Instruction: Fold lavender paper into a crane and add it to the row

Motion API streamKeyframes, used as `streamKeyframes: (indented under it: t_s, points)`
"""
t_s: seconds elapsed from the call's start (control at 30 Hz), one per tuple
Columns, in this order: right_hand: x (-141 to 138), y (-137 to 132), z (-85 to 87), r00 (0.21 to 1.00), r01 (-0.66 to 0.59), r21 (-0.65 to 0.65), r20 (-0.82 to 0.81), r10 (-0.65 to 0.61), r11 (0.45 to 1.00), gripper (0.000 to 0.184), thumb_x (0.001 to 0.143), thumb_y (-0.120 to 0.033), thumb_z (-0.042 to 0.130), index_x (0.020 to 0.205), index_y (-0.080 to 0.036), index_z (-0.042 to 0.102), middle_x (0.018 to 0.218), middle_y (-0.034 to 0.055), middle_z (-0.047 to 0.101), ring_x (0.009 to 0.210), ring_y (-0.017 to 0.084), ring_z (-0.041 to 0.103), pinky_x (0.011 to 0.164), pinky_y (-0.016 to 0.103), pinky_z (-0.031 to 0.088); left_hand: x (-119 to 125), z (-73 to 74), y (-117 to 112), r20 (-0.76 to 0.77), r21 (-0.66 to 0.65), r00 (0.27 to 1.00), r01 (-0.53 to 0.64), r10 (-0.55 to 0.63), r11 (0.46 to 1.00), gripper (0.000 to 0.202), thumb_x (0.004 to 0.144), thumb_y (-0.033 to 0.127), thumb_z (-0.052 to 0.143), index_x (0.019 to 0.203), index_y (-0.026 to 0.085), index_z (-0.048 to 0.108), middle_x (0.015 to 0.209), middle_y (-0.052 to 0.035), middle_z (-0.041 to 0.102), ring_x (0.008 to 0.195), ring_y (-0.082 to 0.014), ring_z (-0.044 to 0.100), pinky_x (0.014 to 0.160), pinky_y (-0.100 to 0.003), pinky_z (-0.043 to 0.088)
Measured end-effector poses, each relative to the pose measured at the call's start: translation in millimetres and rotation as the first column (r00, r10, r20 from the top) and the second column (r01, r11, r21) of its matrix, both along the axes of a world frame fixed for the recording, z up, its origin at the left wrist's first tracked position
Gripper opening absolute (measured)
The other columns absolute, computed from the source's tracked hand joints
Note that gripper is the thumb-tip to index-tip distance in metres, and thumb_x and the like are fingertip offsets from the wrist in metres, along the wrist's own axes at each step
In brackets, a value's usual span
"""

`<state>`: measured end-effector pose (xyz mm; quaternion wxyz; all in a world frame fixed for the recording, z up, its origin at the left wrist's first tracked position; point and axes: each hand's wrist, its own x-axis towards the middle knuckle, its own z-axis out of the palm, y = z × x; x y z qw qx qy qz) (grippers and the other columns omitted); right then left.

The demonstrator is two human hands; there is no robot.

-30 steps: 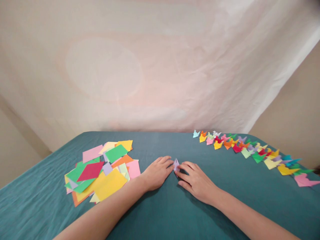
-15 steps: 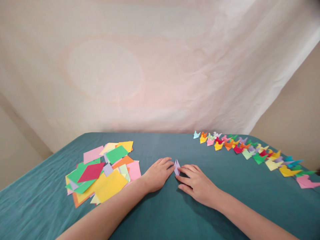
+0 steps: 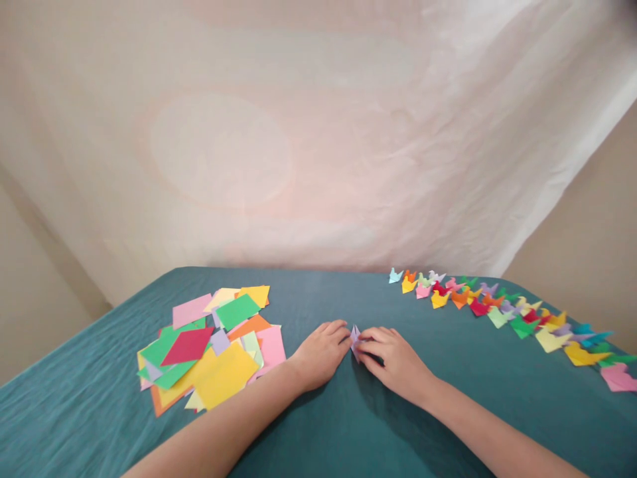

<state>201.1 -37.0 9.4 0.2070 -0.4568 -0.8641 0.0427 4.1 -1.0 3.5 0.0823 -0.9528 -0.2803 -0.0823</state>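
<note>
A small folded lilac origami paper [image 3: 355,337], narrow with a split pointed top, stands between my two hands over the middle of the table. My left hand [image 3: 322,355] has its fingertips closed on the paper's left edge; its thumb is hidden beneath. On the other side, my right hand [image 3: 394,364] pinches the right edge with thumb and fingers. Part of the paper's lower end is covered by the fingers.
To the left lies a loose pile of coloured paper sheets [image 3: 223,378]. Rows of folded paper cranes [image 3: 525,326] run along the right side. A teal cloth [image 3: 318,445] covers the table, and a pale curtain [image 3: 318,159] hangs behind it.
My right thumb and fingers have drawn together onto the lilac paper. My left fingertips have curled slightly at its left edge. The view has shifted a little.
</note>
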Motion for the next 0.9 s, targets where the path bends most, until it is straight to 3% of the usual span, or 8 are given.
streamKeyframes:
  t_s: [0.13,0.23,0.4,0.73,0.9]
  points:
    - [-5,17,-9.0,0.975,0.209,-0.021,-0.067,-0.210,0.978,0.013,0.084,-0.026,0.052,0.092,-0.021,0.062,0.093,0.0049,0.061,0.086,0.018,0.058,0.076,0.031,0.042,0,-0.2,0,0.009,-0.013,1.000,0.006,-0.006,1.000,0.031,0.088,0.015,0.043,0.118,0.014,0.051,0.117,-0.0103,0.055,0.122,-0.0217,0.038,0.100,-0.036,0.033]
    - [-7,25,-15.3,0.943,0.299,-0.139,-0.107,-0.314,0.944,0.029,0.076,-0.033,0.061,0.101,-0.019,0.055,0.094,0.0058,0.061,0.083,0.019,0.059,0.070,0.029,0.044,0,-0.8,0,0.021,-0.047,1.000,0.005,-0.004,0.999,0.030,0.087,0.015,0.043,0.115,0.014,0.052,0.116,-0.0102,0.055,0.120,-0.0220,0.039,0.099,-0.036,0.034]
    - [-7,30,-19.8,0.932,0.288,-0.265,-0.144,-0.333,0.920,0.040,0.069,-0.033,0.066,0.103,-0.019,0.052,0.096,0.0065,0.061,0.076,0.017,0.060,0.065,0.027,0.043,-1,-3.7,3,0.100,-0.126,0.995,0.008,0.004,0.992,0.033,0.083,0.013,0.047,0.115,0.015,0.053,0.113,-0.0095,0.055,0.116,-0.0222,0.042,0.096,-0.035,0.038]
    - [-9,31,-24.6,0.914,0.250,-0.316,-0.237,-0.331,0.915,0.033,0.067,-0.029,0.067,0.098,-0.022,0.056,0.083,0.0010,0.063,0.071,0.016,0.058,0.061,0.025,0.040,-2,-2.2,4,0.185,-0.208,0.982,0.012,0.027,0.978,0.032,0.080,0.010,0.046,0.110,0.019,0.057,0.110,-0.0068,0.055,0.105,-0.0210,0.047,0.093,-0.035,0.039]
    - [-8,30,-26.4,0.910,0.282,-0.319,-0.209,-0.358,0.905,0.035,0.068,-0.031,0.067,0.100,-0.020,0.056,0.090,0.0029,0.060,0.074,0.016,0.058,0.065,0.027,0.041,-2,-2.1,4,0.181,-0.176,0.983,0.029,0.003,0.984,0.031,0.082,0.012,0.045,0.109,0.020,0.057,0.108,-0.0075,0.056,0.107,-0.0218,0.046,0.092,-0.036,0.040]
